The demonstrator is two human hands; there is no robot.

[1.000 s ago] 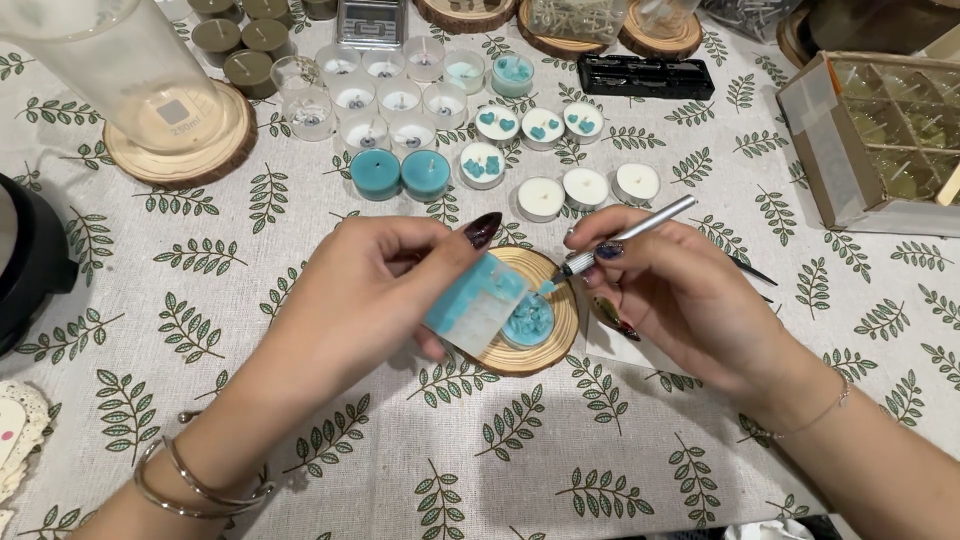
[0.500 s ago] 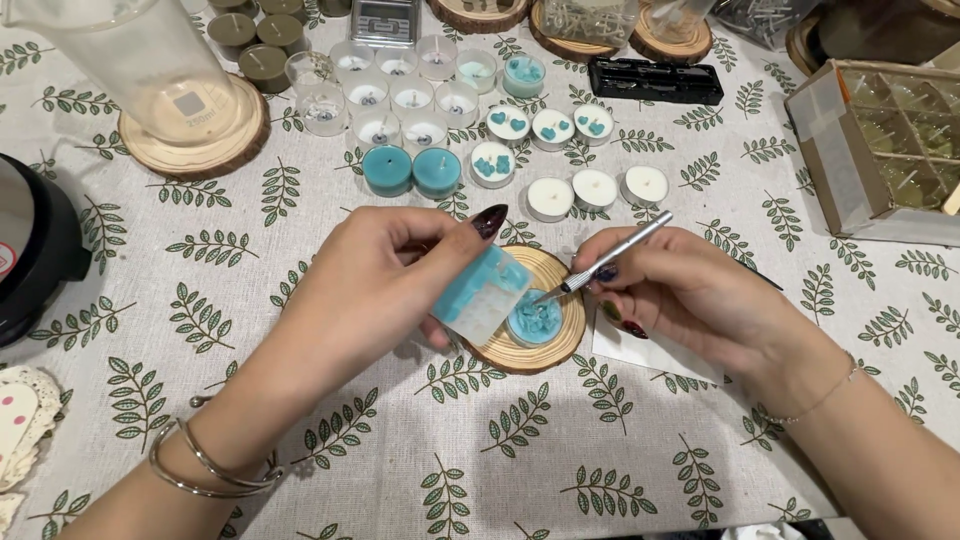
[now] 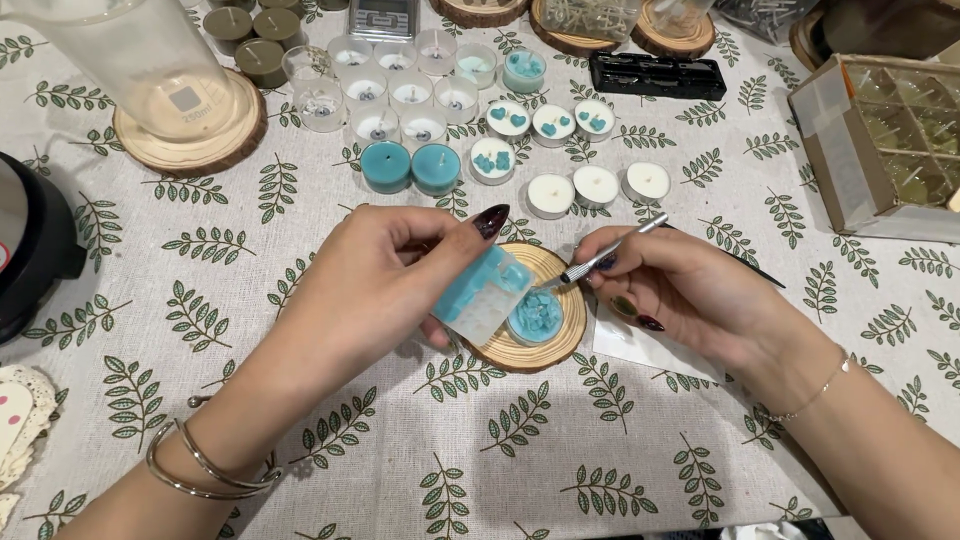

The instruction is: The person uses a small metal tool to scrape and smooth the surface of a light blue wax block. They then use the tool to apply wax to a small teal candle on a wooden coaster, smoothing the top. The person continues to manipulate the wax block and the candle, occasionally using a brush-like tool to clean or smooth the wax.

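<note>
My left hand (image 3: 385, 280) grips a small teal silicone mould (image 3: 482, 294), tilted over a round wooden coaster (image 3: 565, 345). On that coaster sits a teal tealight candle (image 3: 535, 316) with small wax pieces on top. My right hand (image 3: 680, 290) pinches a thin metal-handled tool (image 3: 608, 252), its tip pointing at the mould's edge just above the candle. Both hands hover close together over the leaf-patterned tablecloth (image 3: 300, 200).
Rows of tealights, white, teal and clear (image 3: 480, 130), lie beyond the coaster. A glass beaker on a wood slice (image 3: 185, 100) stands far left, a black pot (image 3: 35, 240) at the left edge, a divided box (image 3: 890, 140) at right, a black tray (image 3: 655, 75) behind.
The view has shifted slightly. My hands stay over the coaster; the tool tip has edged closer to the mould.
</note>
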